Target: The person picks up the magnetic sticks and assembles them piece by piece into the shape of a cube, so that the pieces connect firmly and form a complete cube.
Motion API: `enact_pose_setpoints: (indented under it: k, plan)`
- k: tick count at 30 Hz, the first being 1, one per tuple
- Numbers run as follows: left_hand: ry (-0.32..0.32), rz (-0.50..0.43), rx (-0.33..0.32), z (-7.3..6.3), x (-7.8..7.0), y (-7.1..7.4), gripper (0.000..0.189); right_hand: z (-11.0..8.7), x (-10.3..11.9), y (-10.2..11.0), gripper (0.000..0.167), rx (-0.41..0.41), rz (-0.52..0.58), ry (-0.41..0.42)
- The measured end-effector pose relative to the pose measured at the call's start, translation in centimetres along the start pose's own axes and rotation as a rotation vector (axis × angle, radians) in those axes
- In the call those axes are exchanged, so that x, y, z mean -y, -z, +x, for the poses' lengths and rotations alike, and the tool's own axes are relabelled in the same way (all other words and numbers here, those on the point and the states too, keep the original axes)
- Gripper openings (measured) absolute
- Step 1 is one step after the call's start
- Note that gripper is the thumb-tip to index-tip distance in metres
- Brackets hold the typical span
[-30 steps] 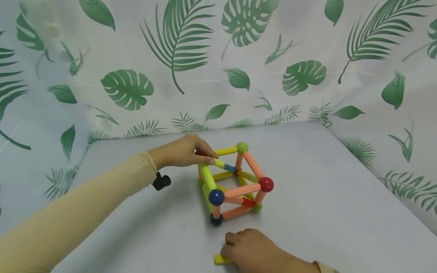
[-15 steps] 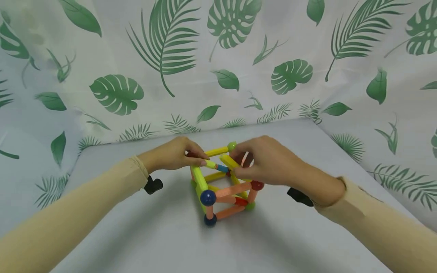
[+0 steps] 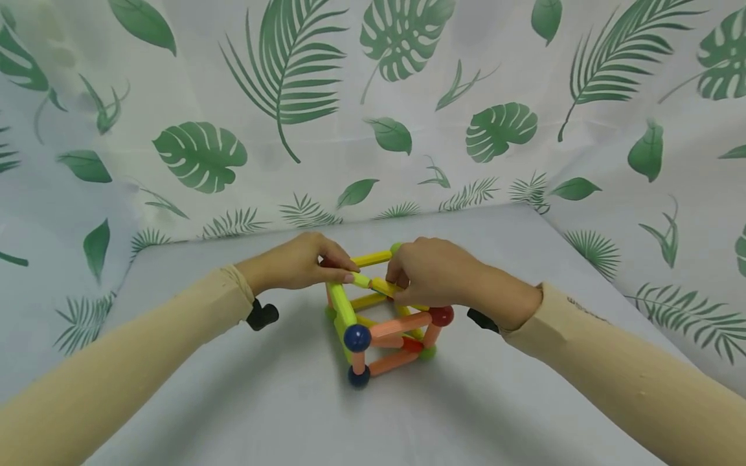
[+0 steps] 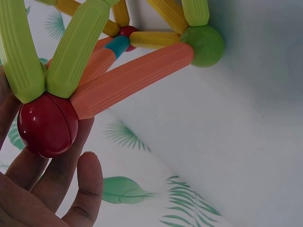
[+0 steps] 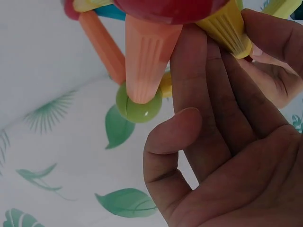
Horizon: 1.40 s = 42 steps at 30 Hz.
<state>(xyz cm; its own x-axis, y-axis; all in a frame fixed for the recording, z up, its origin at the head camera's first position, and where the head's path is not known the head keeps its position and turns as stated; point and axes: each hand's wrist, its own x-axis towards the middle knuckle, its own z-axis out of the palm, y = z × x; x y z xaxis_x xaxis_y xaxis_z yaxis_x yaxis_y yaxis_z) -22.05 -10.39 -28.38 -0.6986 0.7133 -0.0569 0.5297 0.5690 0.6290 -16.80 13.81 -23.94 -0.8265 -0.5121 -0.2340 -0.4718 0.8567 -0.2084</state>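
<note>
A box-shaped frame of magnetic building sticks and balls stands mid-table, with a blue ball (image 3: 357, 338) at its upper front corner. My left hand (image 3: 305, 260) is at its far left top corner, thumb and forefinger pinching a yellow-green magnetic stick (image 3: 361, 280). In the left wrist view, other fingers lie behind the red ball (image 4: 47, 125) there. My right hand (image 3: 440, 268) pinches a yellow magnetic stick (image 3: 382, 287) across the top. One end points at the yellow-green stick; the other meets the near right red ball (image 5: 170, 7) in the right wrist view.
Orange sticks (image 3: 402, 325) form the frame's front side, above a lower dark blue ball (image 3: 358, 377). A green ball (image 3: 428, 353) sits at the lower right corner. Leaf-printed cloth (image 3: 326, 129) rises behind the pale table (image 3: 262, 401).
My right hand has picked up the yellow magnetic stick from the table in front and brought it to the frame's top, then lowered it into line. My left hand keeps its grip at the far left corner.
</note>
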Motion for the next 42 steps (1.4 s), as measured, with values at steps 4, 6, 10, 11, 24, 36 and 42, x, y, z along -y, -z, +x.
enact_pose_setpoints:
  k: [4, 6, 10, 11, 24, 36, 42]
  plan:
    - [-0.001, 0.003, 0.000, 0.19, -0.18, 0.02, 0.023, -0.12, -0.16, -0.07, 0.026, 0.001, 0.000, -0.006]
    - [-0.001, 0.004, 0.000, 0.27, -0.19, 0.00, 0.023, -0.14, -0.21, -0.10, 0.026, 0.007, 0.003, -0.001]
    - [-0.006, 0.008, -0.001, 0.20, -0.29, 0.00, 0.023, -0.01, -0.23, -0.15, 0.023, 0.012, 0.001, 0.012]
    - [-0.006, 0.007, 0.001, 0.17, -0.33, 0.01, 0.023, 0.04, -0.23, -0.16, 0.023, 0.013, -0.001, 0.015]
    - [0.014, 0.030, 0.009, 0.25, -0.71, -0.04, 0.019, 0.44, 0.14, -0.33, 0.021, 0.016, -0.009, 0.021]
    - [0.036, 0.028, 0.007, 0.00, -0.61, -0.16, 0.019, 0.54, 0.18, -0.64, 0.021, 0.024, -0.018, 0.027]
    - [0.070, 0.018, 0.012, 0.00, -0.57, -0.22, 0.018, 0.68, 0.41, -0.85, 0.027, 0.018, -0.041, 0.045]
